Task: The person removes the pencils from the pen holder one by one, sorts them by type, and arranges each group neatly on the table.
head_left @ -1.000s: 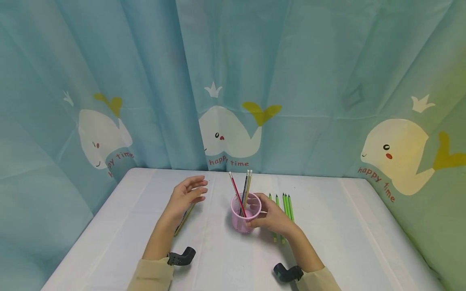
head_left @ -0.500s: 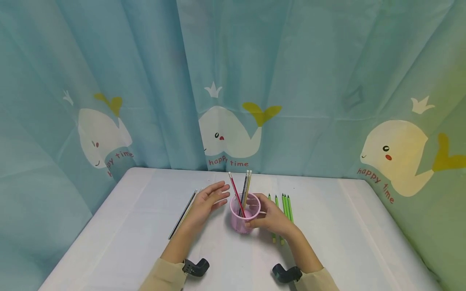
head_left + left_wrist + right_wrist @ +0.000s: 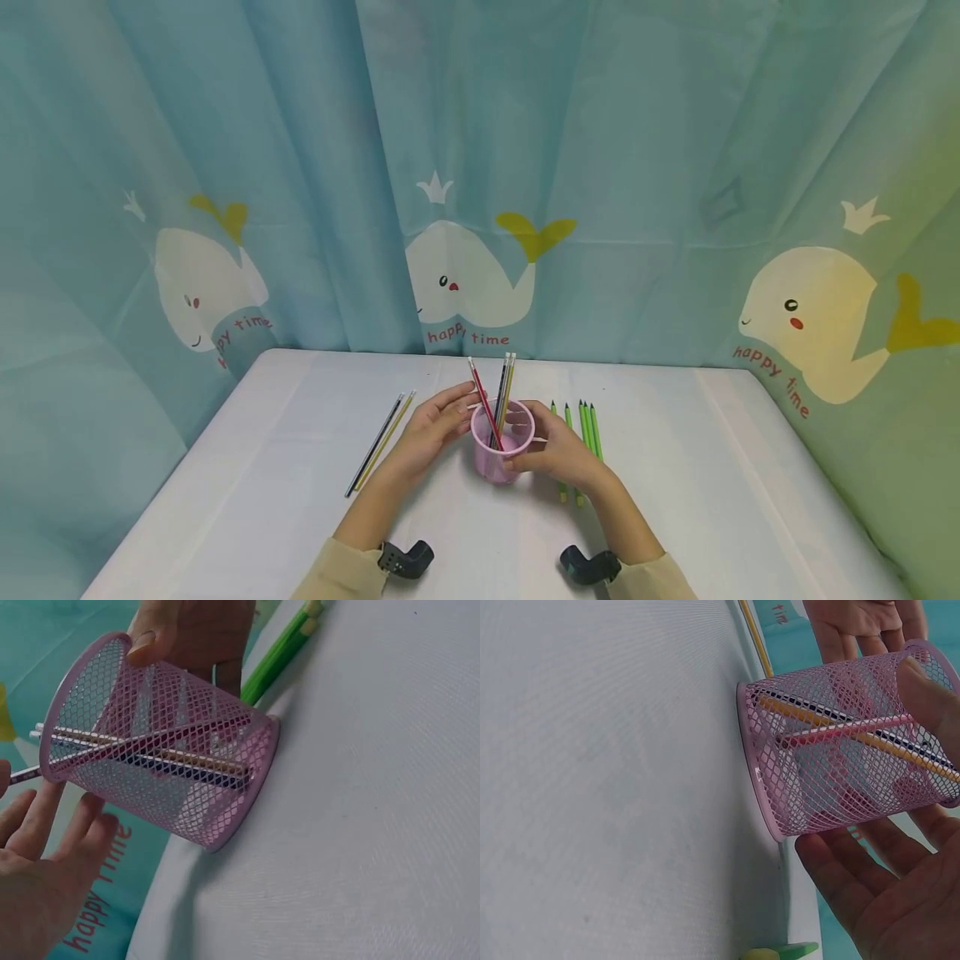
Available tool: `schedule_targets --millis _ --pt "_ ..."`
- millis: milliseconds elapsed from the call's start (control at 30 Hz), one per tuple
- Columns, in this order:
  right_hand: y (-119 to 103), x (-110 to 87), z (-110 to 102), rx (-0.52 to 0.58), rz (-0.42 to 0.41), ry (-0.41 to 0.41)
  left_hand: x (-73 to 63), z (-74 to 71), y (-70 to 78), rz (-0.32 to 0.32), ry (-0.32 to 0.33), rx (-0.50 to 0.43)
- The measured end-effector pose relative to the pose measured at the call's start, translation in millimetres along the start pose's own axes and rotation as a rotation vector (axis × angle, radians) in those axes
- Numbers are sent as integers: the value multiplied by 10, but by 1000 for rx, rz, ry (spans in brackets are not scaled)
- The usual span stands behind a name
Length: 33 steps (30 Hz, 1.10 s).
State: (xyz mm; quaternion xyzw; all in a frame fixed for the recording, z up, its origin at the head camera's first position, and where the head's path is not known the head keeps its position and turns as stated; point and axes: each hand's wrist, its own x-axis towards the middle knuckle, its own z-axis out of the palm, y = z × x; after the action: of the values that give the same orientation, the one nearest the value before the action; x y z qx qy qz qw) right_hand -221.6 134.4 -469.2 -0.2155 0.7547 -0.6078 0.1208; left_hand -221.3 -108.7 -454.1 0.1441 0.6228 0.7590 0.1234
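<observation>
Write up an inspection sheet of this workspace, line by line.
Surface: white table
Job's things: pink mesh cup holding a red pencil, a dark pencil and a gold pencil; a black pencil and a yellow pencil lie left of it, green pencils right
Clutter: nothing seen
Hands: right hand grips the cup; left hand is beside it, touch unclear
Cables: nothing seen
Surroundings: blue curtain with whale prints behind

The pencil cup (image 3: 491, 465) is between the left hand (image 3: 433, 422) and the right hand (image 3: 553, 446), with three pencils (image 3: 507, 383) slanting inside. Two pencils (image 3: 374, 446) lie on the table (image 3: 697, 467) left of the left hand; a pencil cluster (image 3: 596, 429) lies right of the cup. The curtain (image 3: 637, 167) hangs behind the table.
</observation>
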Motion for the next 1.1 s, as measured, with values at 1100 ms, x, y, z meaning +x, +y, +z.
schedule_targets --millis 1100 --pt "-29 -4 6 -29 -1 0 -30 15 104 67 154 55"
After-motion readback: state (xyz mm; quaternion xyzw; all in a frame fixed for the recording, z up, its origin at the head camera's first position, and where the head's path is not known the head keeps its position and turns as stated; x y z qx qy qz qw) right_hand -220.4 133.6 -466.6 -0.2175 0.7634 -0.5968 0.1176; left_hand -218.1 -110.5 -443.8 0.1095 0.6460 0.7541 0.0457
